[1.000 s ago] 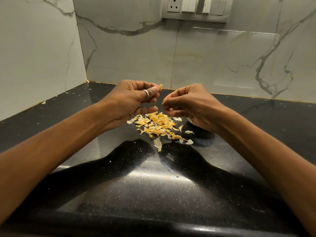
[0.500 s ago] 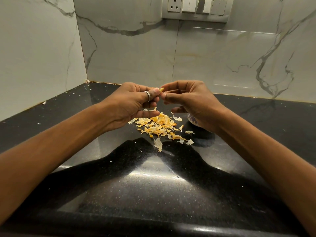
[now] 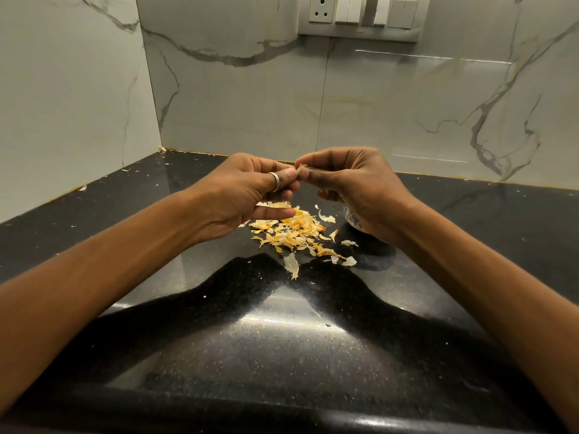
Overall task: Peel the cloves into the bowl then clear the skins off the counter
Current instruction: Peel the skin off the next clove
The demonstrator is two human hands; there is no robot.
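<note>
Both hands meet above the black counter. My left hand, a ring on its thumb, pinches a small garlic clove at the fingertips. My right hand pinches the same clove from the other side, thumb against the left thumb. Below them lies a pile of yellowish garlic skins on the counter. A small patterned bowl shows only as a sliver under my right wrist; its inside is hidden.
Marble-look walls close off the corner at the left and back, with a switch panel high on the back wall. Tiny skin flecks dot the counter along the left wall. The counter's front edge runs near the bottom.
My right hand rose from just over the skins and closed in on my left hand's fingertips; both now pinch the clove together, a little higher.
</note>
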